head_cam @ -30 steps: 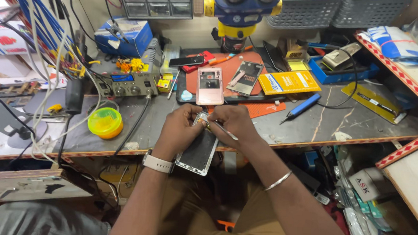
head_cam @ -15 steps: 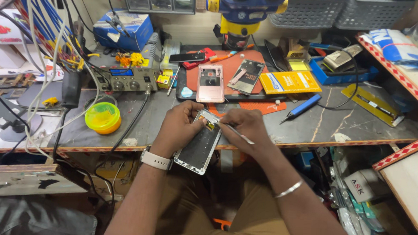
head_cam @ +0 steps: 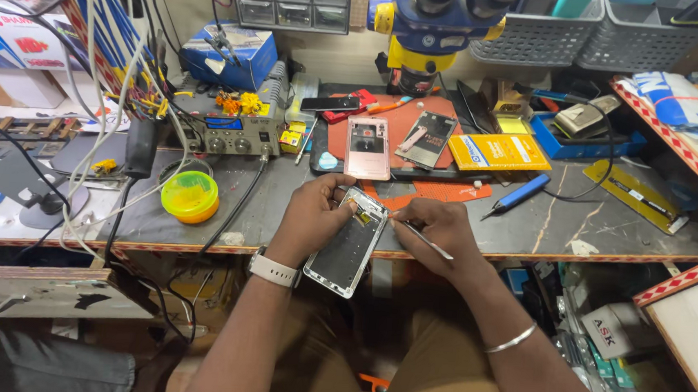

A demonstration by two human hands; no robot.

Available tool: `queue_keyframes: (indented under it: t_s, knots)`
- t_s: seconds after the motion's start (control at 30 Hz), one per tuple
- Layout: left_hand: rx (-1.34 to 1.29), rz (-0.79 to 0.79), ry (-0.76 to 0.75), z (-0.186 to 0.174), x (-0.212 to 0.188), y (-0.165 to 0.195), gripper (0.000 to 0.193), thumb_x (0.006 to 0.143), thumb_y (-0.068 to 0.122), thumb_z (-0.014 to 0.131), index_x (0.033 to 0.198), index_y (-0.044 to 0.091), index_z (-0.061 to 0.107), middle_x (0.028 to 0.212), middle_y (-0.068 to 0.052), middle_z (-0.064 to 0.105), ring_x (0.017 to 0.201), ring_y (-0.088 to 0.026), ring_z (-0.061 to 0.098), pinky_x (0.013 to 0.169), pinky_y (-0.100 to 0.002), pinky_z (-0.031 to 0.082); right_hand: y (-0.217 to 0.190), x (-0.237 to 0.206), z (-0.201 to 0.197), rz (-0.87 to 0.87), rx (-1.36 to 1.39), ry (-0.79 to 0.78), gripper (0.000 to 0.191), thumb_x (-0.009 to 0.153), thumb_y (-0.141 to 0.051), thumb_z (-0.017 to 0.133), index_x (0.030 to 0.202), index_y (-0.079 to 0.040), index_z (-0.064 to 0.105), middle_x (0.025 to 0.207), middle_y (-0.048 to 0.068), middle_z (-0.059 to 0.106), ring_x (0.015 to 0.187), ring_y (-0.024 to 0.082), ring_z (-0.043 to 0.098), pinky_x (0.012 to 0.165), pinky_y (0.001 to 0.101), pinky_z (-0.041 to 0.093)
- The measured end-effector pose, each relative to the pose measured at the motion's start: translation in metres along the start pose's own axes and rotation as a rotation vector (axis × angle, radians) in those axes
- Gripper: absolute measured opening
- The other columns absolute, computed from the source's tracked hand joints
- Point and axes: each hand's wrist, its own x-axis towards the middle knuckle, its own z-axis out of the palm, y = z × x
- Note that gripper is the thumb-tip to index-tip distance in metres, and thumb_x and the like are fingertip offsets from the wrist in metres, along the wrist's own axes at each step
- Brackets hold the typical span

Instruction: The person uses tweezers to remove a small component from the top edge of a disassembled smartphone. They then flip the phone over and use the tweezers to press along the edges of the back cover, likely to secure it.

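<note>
The left hand (head_cam: 308,218) has its grip closed around an opened phone frame (head_cam: 347,243), held tilted over the front edge of the counter (head_cam: 200,218). The right hand (head_cam: 437,231) pinches thin metal tweezers (head_cam: 421,237), their tip at the frame's upper end. A pink phone back (head_cam: 368,147) lies on the red mat (head_cam: 387,121) behind, a yellow tub (head_cam: 190,195) to the left

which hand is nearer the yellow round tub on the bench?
Left. The left hand holds the opened phone, right of the yellow tub; the right hand is farther right, beyond the phone.
</note>
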Motion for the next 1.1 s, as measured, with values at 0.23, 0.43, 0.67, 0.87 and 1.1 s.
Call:
queue_keyframes:
  t_s: [0.23,0.43,0.67,0.87,1.1]
  knots:
    - [-0.481,0.029,0.216,-0.001,0.001,-0.007,0.050,0.095,0.003,0.063,0.143,-0.002,0.051,0.106,-0.005,0.066,0.087,-0.007,0.065,0.074,-0.020,0.054,0.026,0.015,0.001,0.339,0.537,0.116,0.025,0.094,-0.015,0.074,0.114,-0.001,0.069,0.090,0.005,0.077,0.076,0.008,0.069,0.065,0.0244,0.057]
    - [-0.601,-0.079,0.266,-0.002,0.003,-0.005,0.047,0.093,0.004,0.060,0.138,0.003,0.047,0.114,-0.007,0.066,0.090,-0.011,0.068,0.066,-0.025,0.060,0.028,0.008,0.001,0.329,0.594,0.046,0.027,0.096,-0.015,0.068,0.119,-0.003,0.067,0.101,0.002,0.075,0.091,0.004,0.071,0.076,0.0227,0.060]
    - [-0.468,-0.012,0.229,-0.002,-0.003,-0.008,0.045,0.091,0.000,0.065,0.133,0.002,0.047,0.112,-0.009,0.062,0.086,-0.009,0.062,0.063,-0.023,0.056,0.006,0.005,0.000,0.209,0.254,0.066,0.029,0.094,-0.013,0.072,0.121,-0.002,0.071,0.101,0.004,0.076,0.089,0.006,0.066,0.079,0.0225,0.055]
    - [-0.467,-0.043,0.121,-0.006,0.000,-0.005,0.055,0.083,-0.004,0.067,0.130,0.001,0.039,0.110,-0.012,0.063,0.082,-0.012,0.065,0.061,-0.024,0.054,0.005,0.004,0.001,0.186,0.381,0.007,0.028,0.093,-0.015,0.072,0.118,-0.004,0.072,0.102,0.003,0.076,0.090,0.005,0.066,0.078,0.0239,0.056]
    - [-0.347,-0.030,0.118,-0.005,0.010,-0.028,0.050,0.084,0.019,0.078,0.126,0.000,0.058,0.106,-0.009,0.068,0.090,-0.014,0.067,0.073,-0.028,0.057,0.022,0.006,0.006,0.077,0.089,0.008,0.030,0.088,-0.019,0.075,0.115,-0.005,0.074,0.101,0.007,0.077,0.092,0.015,0.070,0.083,0.0302,0.056]
